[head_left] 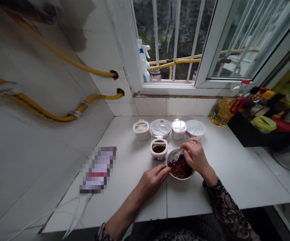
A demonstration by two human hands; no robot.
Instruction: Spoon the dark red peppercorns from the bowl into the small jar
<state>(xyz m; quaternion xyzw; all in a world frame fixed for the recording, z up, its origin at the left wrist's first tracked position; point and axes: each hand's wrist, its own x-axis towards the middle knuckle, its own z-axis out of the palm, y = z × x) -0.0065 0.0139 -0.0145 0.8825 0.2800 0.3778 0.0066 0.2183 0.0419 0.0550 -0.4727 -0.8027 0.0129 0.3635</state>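
Many dark-red pieces (pixel 181 169) lie in a bowl (pixel 170 156) as the right hand (pixel 194 155) grips a white spoon (pixel 176 156) inside it and the left hand (pixel 152 179) holds its left rim; a container (pixel 159 155) stands just beyond the bowl's left side.

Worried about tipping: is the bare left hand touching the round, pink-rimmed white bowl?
Touching. The head view shows the left hand with fingertips against the left rim of the bowl.

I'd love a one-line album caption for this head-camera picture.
The left hand touches a bowl of dark red pieces while the right hand holds a small white spoon.
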